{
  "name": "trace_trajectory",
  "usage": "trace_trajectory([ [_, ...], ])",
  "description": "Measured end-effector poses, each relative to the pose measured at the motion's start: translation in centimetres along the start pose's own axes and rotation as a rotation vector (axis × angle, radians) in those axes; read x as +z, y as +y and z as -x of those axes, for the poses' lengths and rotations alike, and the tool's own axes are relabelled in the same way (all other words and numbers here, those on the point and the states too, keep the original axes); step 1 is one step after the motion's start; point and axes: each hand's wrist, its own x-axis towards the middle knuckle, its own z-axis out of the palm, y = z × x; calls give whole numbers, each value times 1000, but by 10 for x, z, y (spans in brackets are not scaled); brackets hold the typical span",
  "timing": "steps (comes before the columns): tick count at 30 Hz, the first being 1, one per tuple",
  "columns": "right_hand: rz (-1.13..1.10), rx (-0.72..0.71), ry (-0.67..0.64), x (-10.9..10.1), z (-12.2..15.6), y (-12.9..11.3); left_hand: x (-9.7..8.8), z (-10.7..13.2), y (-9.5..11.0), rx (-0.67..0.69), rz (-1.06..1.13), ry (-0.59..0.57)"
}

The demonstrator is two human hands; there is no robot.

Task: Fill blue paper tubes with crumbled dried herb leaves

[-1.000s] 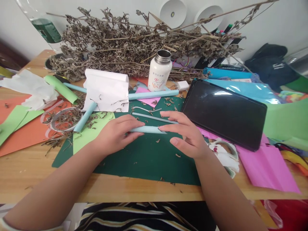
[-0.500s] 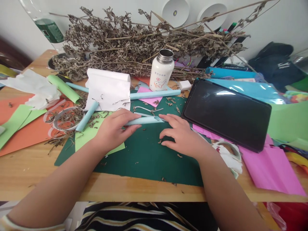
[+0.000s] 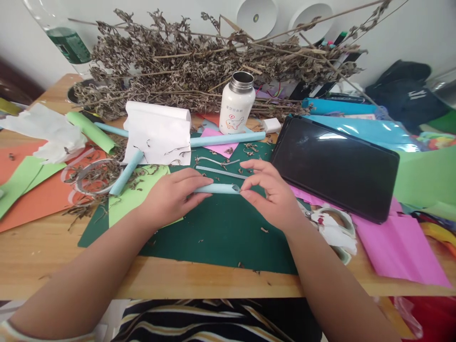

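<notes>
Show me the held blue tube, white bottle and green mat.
Blue tube [image 3: 218,189], head view: middle of its visible side.
White bottle [image 3: 236,105], head view: front of its body.
Green mat [image 3: 221,240], head view: bare near part.

At 12 o'clock, the white bottle [image 3: 238,99] bears 1 short line of characters [image 3: 234,107], too blurred to read, above a red bubble sign [image 3: 231,117]. Marks on the green label [image 3: 68,46] at 10 o'clock and dark cloth [image 3: 395,92] at 2 are illegible.

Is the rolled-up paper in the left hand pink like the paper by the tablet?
No, the paper roll in the left hand is light blue, while the paper by the tablet is pink.
</notes>
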Motion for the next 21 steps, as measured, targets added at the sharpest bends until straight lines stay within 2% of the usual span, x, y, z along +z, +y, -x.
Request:
trace_trajectory([
  [5, -70, -32, -166, -1, 0, 1, -2, 0, 1, 44, 56, 7],
  [9, -65, -182, -241, -8, -1, 3, -4, -2, 2, 57, 59, 31],
  [11, -47, -212, -321, -9, -1, 3, -3, -2, 3, 63, 66, 36],
  [16, -2, -125, -517, -7, 1, 4, -1, -1, 7, 57, 88, 22],
  [21, 5, -41, -607, -9, 2, 3, 0, 0, 7, 44, 109, 4],
])
